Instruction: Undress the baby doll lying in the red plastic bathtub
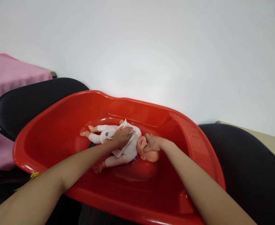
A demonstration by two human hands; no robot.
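Note:
A baby doll (128, 153) in pale long-sleeved clothes lies on its back in a red plastic baby bathtub (198, 143). Its head points right and its bare feet point left. My left hand (122, 137) rests flat on the doll's chest, its fingers stretched out across the clothing. Over the upper face and the side of the head, my right hand (152, 143) spans with thumb and fingers apart, curved around the head. Part of the doll's face is hidden under this hand. Small dark items show partly from beneath the doll; I cannot make out what they are.
Black rounded seats or tabletops flank the tub at left (41, 97) and right (242, 162). A pink cloth (13, 78) hangs over a surface at far left. Behind the tub rises a white wall (146, 47). Something yellow (34, 175) shows beside my left forearm.

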